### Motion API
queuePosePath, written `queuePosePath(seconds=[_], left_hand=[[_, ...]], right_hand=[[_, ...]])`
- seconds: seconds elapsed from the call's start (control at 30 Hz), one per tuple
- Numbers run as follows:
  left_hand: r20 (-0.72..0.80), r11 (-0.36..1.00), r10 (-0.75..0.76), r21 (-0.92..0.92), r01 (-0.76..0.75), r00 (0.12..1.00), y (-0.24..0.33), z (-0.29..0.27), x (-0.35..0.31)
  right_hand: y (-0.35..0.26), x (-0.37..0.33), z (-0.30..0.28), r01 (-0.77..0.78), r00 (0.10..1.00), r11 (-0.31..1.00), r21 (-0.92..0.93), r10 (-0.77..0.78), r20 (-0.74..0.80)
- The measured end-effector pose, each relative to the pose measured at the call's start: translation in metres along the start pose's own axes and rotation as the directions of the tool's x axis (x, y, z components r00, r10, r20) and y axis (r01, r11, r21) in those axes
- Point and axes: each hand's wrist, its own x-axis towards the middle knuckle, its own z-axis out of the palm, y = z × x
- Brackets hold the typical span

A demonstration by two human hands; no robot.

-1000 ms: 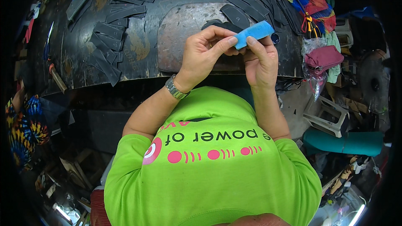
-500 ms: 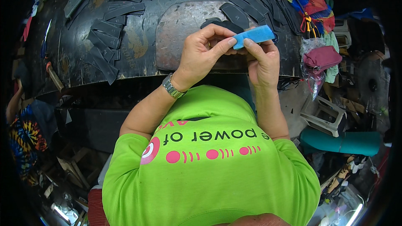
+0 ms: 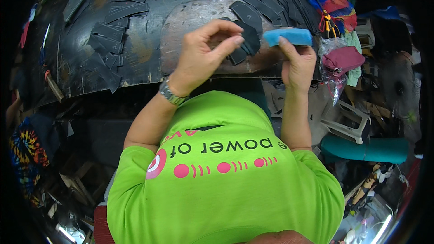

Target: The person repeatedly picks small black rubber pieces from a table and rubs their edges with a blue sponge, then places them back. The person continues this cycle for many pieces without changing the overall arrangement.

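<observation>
My right hand (image 3: 299, 61) grips a blue block that looks like foam or sponge (image 3: 289, 36), its thumb pressed on the near side. The block is held above the right part of a worn board (image 3: 181, 22). Over the board's left part, my left hand (image 3: 203, 52) has its thumb and forefinger curved and apart, with nothing visible between them. Just beyond its fingertips lie several dark cut pieces (image 3: 249, 40), one of them rounded (image 3: 246, 12). What the left hand's other fingers do is partly hidden.
Fanned stacks of dark strips (image 3: 108, 36) lie on the black table (image 3: 49, 72), left and far. At the right edge are orange-handled pliers (image 3: 329, 23), a maroon pouch (image 3: 343, 58) and colourful cloth (image 3: 332, 0). A wooden-handled tool (image 3: 54, 86) lies at the left edge.
My left hand has let go of the blue block and moved left. The right hand has carried the block a little to the right, uncovering dark pieces on the board.
</observation>
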Motion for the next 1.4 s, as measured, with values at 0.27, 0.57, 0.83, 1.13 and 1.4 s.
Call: queuePosePath(seconds=[0.27, 0.57, 0.83, 1.13, 1.4], left_hand=[[-0.121, 0.942, 0.127, 0.326, -0.081, 0.985, 0.001, -0.025, 0.006], [-0.014, 0.967, 0.093, 0.239, -0.087, 0.996, 0.004, -0.009, 0.002], [0.129, 0.955, -0.134, -0.248, 0.162, 0.983, 0.001, 0.016, 0.001], [0.255, 0.723, -0.325, -0.554, 0.413, 0.911, -0.002, 0.004, 0.002], [0.335, 0.656, -0.349, -0.58, 0.484, 0.875, -0.001, 0.005, 0.002]], right_hand=[[-0.016, 0.026, -0.054, 0.225, 0.961, 0.878, -0.422, -0.273, -0.055], [-0.011, 0.023, -0.042, -0.193, 0.981, 0.908, 0.371, 0.174, 0.084], [-0.003, -0.005, 0.015, -0.299, 0.936, 0.94, 0.166, 0.254, 0.243], [-0.003, -0.007, 0.029, -0.222, 0.923, 0.928, 0.299, 0.101, 0.371], [-0.008, -0.006, 0.033, -0.232, 0.885, 0.932, 0.279, 0.083, 0.459]])
